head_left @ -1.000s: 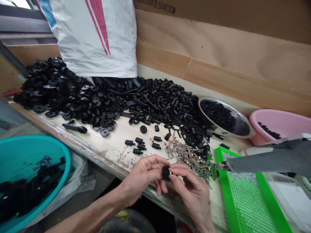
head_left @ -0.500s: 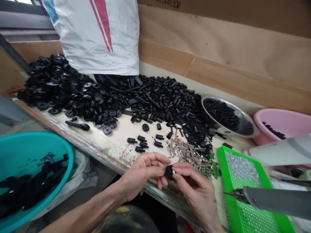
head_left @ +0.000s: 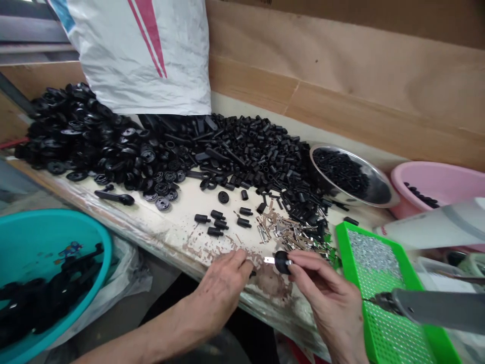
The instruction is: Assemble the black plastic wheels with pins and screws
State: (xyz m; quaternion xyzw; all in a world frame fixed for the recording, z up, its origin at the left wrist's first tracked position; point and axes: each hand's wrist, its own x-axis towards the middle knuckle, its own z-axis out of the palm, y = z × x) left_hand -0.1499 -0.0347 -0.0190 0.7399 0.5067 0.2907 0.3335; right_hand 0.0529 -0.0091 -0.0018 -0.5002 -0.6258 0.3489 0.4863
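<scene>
A round black disc point(head_left: 282, 262) with a flat metal strip point(head_left: 270, 260) sticking out of its left side is pinched between the thumb and fingers of my right hand point(head_left: 328, 296), above the bench's front edge. My left hand point(head_left: 227, 278) is apart from it, back upward and fingers curled down over the bench edge. A little of something dark shows beside its fingertips, too hidden to name. Beyond the hands lie several black cylindrical pieces with thin stems point(head_left: 219, 223), a single black ring-shaped disc point(head_left: 223, 197) and a heap of small metal strips point(head_left: 290, 232).
Piles of black discs point(head_left: 102, 146) and short black tubes point(head_left: 265, 146) cover the back, below a white sack point(head_left: 151, 65). At right are a steel bowl point(head_left: 382, 194), a pink basin point(head_left: 435, 174), a green tray point(head_left: 373, 344) and a power screwdriver point(head_left: 428, 306). A teal basin point(head_left: 102, 242) stands left.
My left hand has let go of the disc, turned palm down and curled its fingers. My right hand has carried the disc slightly right, and the metal strip now shows on its left side.
</scene>
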